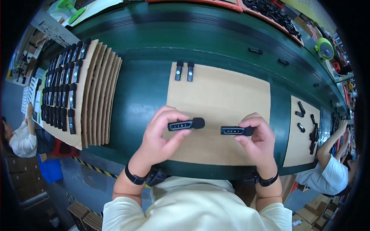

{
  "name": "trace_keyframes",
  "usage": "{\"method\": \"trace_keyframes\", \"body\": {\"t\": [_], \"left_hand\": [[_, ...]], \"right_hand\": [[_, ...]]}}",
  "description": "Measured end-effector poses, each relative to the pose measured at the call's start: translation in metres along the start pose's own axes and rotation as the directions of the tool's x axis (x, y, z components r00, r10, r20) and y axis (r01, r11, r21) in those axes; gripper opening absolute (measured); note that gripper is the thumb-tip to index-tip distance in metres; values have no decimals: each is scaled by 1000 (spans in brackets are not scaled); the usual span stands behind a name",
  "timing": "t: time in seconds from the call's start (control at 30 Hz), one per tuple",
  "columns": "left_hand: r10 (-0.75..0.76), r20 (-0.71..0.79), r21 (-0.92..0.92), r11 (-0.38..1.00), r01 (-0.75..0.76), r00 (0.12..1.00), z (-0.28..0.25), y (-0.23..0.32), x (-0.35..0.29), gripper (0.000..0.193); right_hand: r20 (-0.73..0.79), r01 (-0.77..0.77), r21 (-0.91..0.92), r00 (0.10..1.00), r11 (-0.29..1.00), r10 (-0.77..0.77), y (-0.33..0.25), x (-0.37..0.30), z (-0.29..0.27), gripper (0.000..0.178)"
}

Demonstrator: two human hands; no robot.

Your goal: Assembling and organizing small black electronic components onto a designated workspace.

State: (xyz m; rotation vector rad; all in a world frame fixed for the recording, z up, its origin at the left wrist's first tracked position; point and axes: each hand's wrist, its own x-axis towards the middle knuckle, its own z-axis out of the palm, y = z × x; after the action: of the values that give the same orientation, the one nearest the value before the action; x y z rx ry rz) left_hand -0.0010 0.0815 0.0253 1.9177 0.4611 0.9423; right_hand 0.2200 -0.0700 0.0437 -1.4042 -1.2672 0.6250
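Between thumb and fingers of my left hand (161, 134) is a small black clip-on microphone (180, 126), its round foam tip pointing right. My right hand (261, 140) pinches a second black clip-on microphone (231, 131) by its foam end, so its body points left toward the first. A gap separates the two. Both are held above a flat brown cardboard sheet (216, 104). Near that sheet's far left corner, two more microphones (190, 71) lie side by side, foam ends away from me.
On the left rises a stack of cardboard sheets (101, 96), its top covered with rows of microphones (72, 96). Single microphones (255, 51) lie on the green belt (154, 34) beyond. At right, another sheet (293, 146) holds loose black parts beside a co-worker (327, 173).
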Motion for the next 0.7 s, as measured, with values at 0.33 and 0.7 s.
{"method": "trace_keyframes", "body": {"t": [0.33, 0.7], "left_hand": [[142, 104, 76, 986, -150, 984, 17, 23, -24, 31], [172, 71, 56, 983, -176, 983, 26, 25, -26, 30]], "right_hand": [[-15, 141, -64, 990, 988, -142, -11, -28, 8, 31], [-6, 204, -157, 978, 966, -208, -13, -33, 6, 28]]}}
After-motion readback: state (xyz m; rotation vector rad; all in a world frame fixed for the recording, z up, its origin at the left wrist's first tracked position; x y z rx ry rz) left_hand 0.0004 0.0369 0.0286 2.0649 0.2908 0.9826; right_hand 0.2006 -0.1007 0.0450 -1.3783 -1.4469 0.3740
